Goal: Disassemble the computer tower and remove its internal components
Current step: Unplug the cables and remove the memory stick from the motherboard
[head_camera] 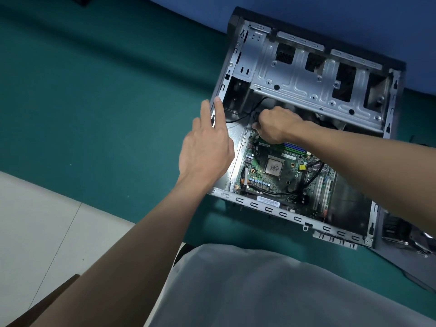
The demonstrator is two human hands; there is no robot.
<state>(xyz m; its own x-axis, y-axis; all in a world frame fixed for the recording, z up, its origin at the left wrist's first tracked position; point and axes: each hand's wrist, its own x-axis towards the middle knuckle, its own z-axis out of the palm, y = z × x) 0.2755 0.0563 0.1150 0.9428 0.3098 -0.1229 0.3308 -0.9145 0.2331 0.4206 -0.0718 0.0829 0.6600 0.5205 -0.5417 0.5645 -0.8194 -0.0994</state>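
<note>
From the head view, the computer tower (238, 201) lay on its side on the green-covered bench (106, 102), its side panel off and its inside facing up. It sat toward the far right of the bench, against a blue wall (354, 15).

The left hand (207, 147) was spread, fingers straight, resting on the left rim of the case with the index fingertip on the metal edge. The right hand (274, 125) reached in from the right. Its fingers were curled tight on the end of a black cable (238, 119) at the upper left corner of the motherboard (285, 182) — the plug itself was hidden under the knuckles. The two hands were near each other but apart.

Above the right hand, the silver drive cage (313, 76) spanned the far half of the case. On the green motherboard the bare processor (273, 167) showed a smeared metal lid, and the memory slots (295, 147) ran just below the right wrist. Further black cables (315, 172) looped across the board beside a yellow connector (302, 166), with white expansion slots (322, 192) to their right. A barcode sticker (267, 201) sat by the near rim.

Just right of the case lay a dark removed part (401, 232) — too blurred to name. A grey shirt (236, 279) filled the bottom, and pale floor tiles (47, 220) showed at the left.
</note>
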